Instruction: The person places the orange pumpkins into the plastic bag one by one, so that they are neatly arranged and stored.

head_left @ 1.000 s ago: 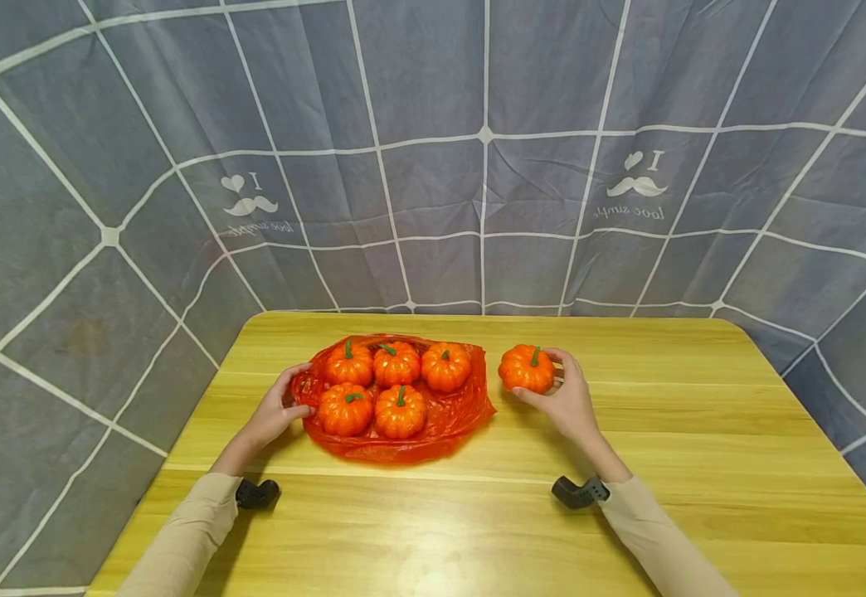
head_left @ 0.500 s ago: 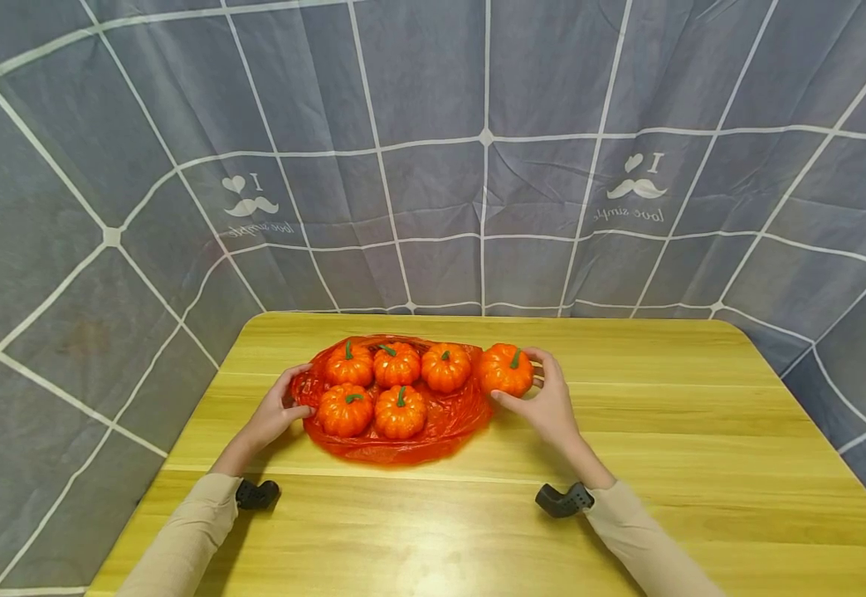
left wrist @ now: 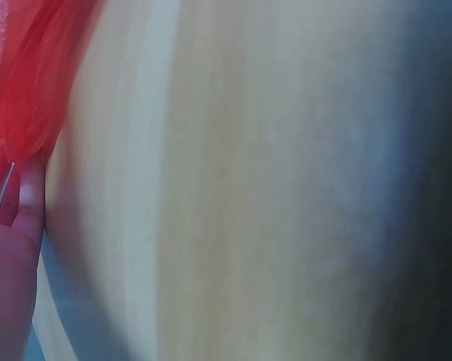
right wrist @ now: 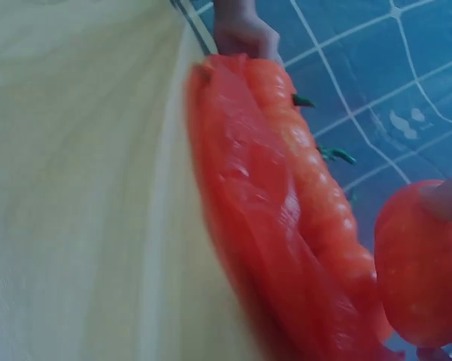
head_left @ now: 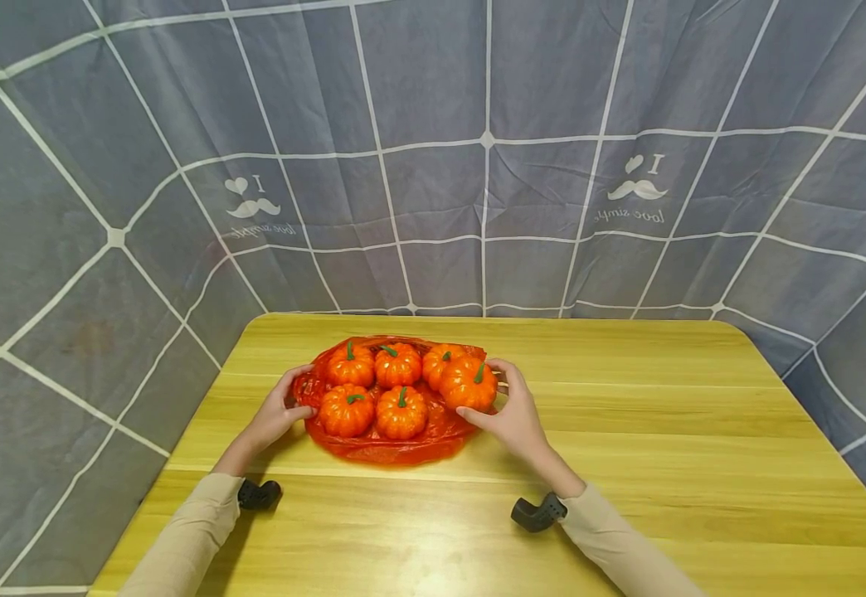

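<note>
A red plastic bag [head_left: 403, 450] lies spread on the table, with several small orange pumpkins [head_left: 401, 412] with green stems sitting on it in two rows. My left hand [head_left: 272, 414] holds the bag's left end, thumb at the near side. In the left wrist view its fingers [left wrist: 31, 188] meet the bunched red film. At the right, my right hand [head_left: 511, 414] grips one more pumpkin [head_left: 469, 384] between thumb and fingers. That pumpkin is above the right part of the bag and partly covers the back-row pumpkin [head_left: 436, 361] behind it.
The wooden table [head_left: 672, 448] extends to the right and front of the bag. A grey curtain [head_left: 433, 199] with white lines hangs behind and along the left side. Black wrist mounts [head_left: 539, 512] sit on both wrists.
My right hand has carried its pumpkin leftward, from the table beside the bag to above the bag's right part. My left hand and the other pumpkins have stayed in place.
</note>
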`<state>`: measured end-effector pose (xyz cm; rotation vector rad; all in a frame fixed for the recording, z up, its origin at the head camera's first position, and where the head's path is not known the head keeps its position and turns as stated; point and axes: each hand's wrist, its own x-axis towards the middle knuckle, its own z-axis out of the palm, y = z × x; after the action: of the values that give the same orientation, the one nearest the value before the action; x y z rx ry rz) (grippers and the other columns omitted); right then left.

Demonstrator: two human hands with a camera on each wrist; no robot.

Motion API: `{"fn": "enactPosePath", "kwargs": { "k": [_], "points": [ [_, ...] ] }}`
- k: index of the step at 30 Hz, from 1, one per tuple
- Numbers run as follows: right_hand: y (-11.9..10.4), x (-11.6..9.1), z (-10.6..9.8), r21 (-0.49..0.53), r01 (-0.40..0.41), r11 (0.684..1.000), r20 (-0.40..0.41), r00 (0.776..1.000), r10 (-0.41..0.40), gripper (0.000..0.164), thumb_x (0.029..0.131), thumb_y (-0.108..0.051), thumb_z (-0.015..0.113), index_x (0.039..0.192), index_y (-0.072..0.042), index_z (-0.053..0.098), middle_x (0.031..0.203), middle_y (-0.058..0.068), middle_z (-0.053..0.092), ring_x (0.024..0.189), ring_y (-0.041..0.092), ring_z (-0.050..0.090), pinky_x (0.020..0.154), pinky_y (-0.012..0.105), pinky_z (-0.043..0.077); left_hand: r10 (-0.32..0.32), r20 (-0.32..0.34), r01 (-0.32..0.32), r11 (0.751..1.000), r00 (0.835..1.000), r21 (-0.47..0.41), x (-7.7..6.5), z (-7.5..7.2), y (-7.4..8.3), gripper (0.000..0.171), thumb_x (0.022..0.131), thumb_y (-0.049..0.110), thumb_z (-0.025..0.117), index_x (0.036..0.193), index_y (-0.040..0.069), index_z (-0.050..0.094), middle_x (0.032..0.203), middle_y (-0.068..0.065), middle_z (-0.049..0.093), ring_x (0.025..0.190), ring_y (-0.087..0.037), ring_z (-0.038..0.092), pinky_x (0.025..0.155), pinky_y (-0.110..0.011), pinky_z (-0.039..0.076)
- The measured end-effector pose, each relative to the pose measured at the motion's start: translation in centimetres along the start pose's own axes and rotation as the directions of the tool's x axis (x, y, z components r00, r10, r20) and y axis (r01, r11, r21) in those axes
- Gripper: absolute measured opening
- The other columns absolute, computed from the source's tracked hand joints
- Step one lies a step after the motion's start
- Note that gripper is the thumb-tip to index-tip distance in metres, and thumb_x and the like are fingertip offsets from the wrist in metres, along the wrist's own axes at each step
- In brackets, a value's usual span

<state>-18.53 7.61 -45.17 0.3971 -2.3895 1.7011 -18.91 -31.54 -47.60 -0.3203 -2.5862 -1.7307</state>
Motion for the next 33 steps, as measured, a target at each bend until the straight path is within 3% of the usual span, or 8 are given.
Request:
{"fn": "enactPosePath", "kwargs": {
  "k": [3,9,22,33],
  "points": [
    [0.2,-0.2,0.7,0.003,0.01,1.0,0.01,1.0,-0.01,0.078,0.066,-0.019,0.088,0.131,-0.007,0.047,0.128,0.011,0.052,0.112,0.029,0.053,0.097,0.048,0.046,0.001,-0.002,-0.001,1.0,1.0,-0.002,0.0,0.0,0.0,0.071,0.08,-0.009,0.06,0.143,-0.006,0.028,0.143,-0.032,0.033,0.118,-0.015,0.043,0.089,-0.005,0.037],
    [0.3,-0.5,1.5,-0.028,0.013,1.0,0.02,1.0,-0.013,0.077,0.064,-0.021,0.089,0.128,-0.01,0.049,0.125,0.01,0.054,0.111,0.026,0.052,0.095,0.046,0.049,-0.011,0.004,0.011,1.0,1.0,0.01,0.0,0.1,0.0,0.07,0.081,-0.008,0.06,0.144,-0.005,0.029,0.144,-0.03,0.032,0.124,-0.034,0.038,0.09,-0.005,0.036],
    [0.7,-1.1,1.8,-0.176,0.068,0.982,0.048,0.997,-0.061,0.076,0.062,-0.028,0.089,0.126,-0.01,0.053,0.123,0.011,0.057,0.116,0.03,0.053,0.101,0.052,0.042,-0.003,-0.003,0.003,1.0,1.0,0.01,0.0,0.0,-0.3,0.071,0.08,-0.009,0.06,0.144,-0.006,0.029,0.145,-0.03,0.032,0.123,-0.029,0.04,0.09,-0.005,0.037],
    [1.0,-1.5,1.8,-0.228,0.071,0.971,0.1,0.994,-0.049,0.076,0.062,-0.03,0.089,0.127,-0.013,0.053,0.123,0.011,0.058,0.117,0.031,0.052,0.099,0.054,0.043,-0.005,0.003,0.005,1.0,1.0,-0.018,0.1,0.0,-0.3,0.07,0.081,-0.01,0.059,0.144,-0.006,0.028,0.145,-0.03,0.031,0.124,-0.03,0.039,0.09,-0.005,0.037]
  ]
}}
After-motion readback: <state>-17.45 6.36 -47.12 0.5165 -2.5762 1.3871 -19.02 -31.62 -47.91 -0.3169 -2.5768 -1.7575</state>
